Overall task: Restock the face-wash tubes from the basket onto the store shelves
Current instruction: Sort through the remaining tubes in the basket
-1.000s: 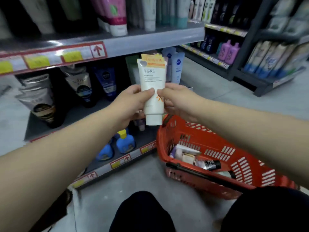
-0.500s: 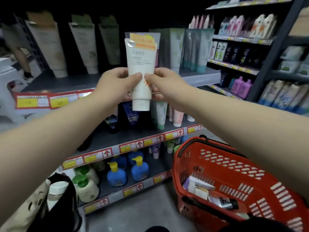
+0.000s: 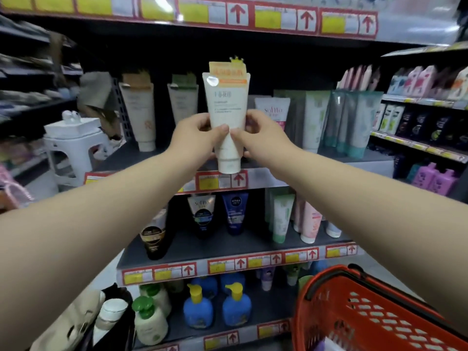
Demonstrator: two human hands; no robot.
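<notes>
Shelving: dark store shelf [image 3: 119, 158], 12 o'clock.
Tube: white plastic face-wash tube [image 3: 228, 110], upright, cap down.
Hands: left hand [image 3: 197, 138] and right hand [image 3: 263, 138], fingers gripping tube.

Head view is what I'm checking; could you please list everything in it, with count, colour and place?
Held tube: one, white with orange tag, upright, cap down, in front of the shelves.
Shelves: several levels, dark grey, centre.
Shelved tubes: many, white, green, teal, pink, navy, black, on two levels.
Pump bottles: two blue with yellow pumps, at least one white with a green pump, lowest level.
Basket: one, red, lower right.
Stool: one, white, left.
Purple bottles: at least two, far right.
Price labels: many, red and yellow, shelf edges.
Left grip: holds the tube's left side.
Right grip: holds its right side.
</notes>
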